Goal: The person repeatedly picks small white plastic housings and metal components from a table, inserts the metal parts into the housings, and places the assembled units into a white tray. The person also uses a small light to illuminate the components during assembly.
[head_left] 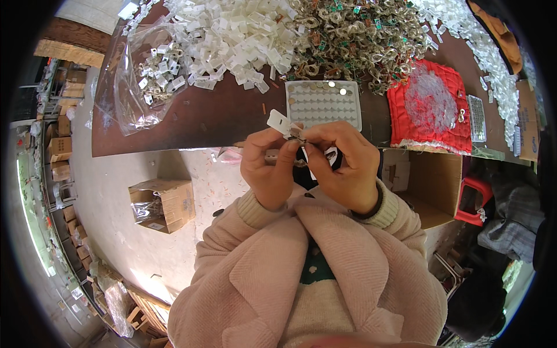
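Both hands meet just in front of the table's near edge. My left hand [268,169] pinches a small white plastic housing [279,121] with a dark slot, its flat end pointing up and left. My right hand [347,165] is closed, thumb and forefinger pressed together at the housing's lower end. Something small and dark lies between the fingertips of both hands; it is too small to name. Just beyond the hands is a pale moulded tray [322,110] with rows of pockets and a few round coin-like discs along its far side.
White plastic housings [232,40] and coiled wire assemblies with green boards [360,43] are heaped at the back. A clear bag [130,98] lies left; a red cloth [400,124] bears clear plastic pieces. Cardboard boxes [177,203] and a red stool [473,200] stand below.
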Available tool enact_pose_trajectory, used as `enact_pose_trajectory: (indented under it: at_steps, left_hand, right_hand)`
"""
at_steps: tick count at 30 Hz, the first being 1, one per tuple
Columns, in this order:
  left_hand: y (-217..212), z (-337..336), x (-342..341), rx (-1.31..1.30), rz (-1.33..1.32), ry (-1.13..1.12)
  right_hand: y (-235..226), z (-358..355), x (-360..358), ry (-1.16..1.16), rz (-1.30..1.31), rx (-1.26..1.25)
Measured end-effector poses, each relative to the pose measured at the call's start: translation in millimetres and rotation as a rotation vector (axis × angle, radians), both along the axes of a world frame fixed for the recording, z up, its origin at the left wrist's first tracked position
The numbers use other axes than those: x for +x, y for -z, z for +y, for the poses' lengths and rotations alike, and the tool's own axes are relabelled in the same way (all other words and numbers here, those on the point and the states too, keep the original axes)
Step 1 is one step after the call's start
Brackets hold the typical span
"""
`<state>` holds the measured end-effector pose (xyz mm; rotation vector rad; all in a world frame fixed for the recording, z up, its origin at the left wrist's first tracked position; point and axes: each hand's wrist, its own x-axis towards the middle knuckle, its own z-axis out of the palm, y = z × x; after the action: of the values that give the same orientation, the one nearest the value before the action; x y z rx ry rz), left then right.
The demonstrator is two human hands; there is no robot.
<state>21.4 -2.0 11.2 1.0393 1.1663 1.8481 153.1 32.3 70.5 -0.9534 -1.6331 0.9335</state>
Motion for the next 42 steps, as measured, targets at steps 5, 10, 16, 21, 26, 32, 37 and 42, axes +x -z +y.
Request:
enact_pose_trajectory:
  at_steps: [5, 10, 16, 21, 26, 32, 37, 42]
  left_hand:
    - [1, -1, -4, 0.038, 0.018, 0.051]
    - [-4, -2, -6, -0.08, -0.485, 0.2]
    - [-1, 1, -4, -0.07, -0.654, 0.241]
    - [1, 6, -13, -0.166, -0.546, 0.272]
    - [6, 11, -28, -0.209, -0.591, 0.347]
    - [12, 12, -27, -0.17, -0.661, 0.413]
    - [11, 13, -27, -0.241, -0.698, 0.435]
    - [9, 14, -23, -0.214, -0.715, 0.482]
  right_hand:
    - [1, 4, 5, -0.092, 0.091, -0.184]
    - [16, 10, 0, -0.235, 0.459, -0.503]
    - [26, 3, -7, -0.139, 0.162, -0.208]
    - [19, 8, 9, -0.177, -0.15, -0.019]
    - [34, 52, 37, 0.265, -0.437, 0.187]
    - [56, 74, 44, 0.308, -0.599, 0.241]
    - [56, 76, 47, 0.314, -0.637, 0.154]
    - [48, 78, 41, 0.298, -0.715, 0.247]
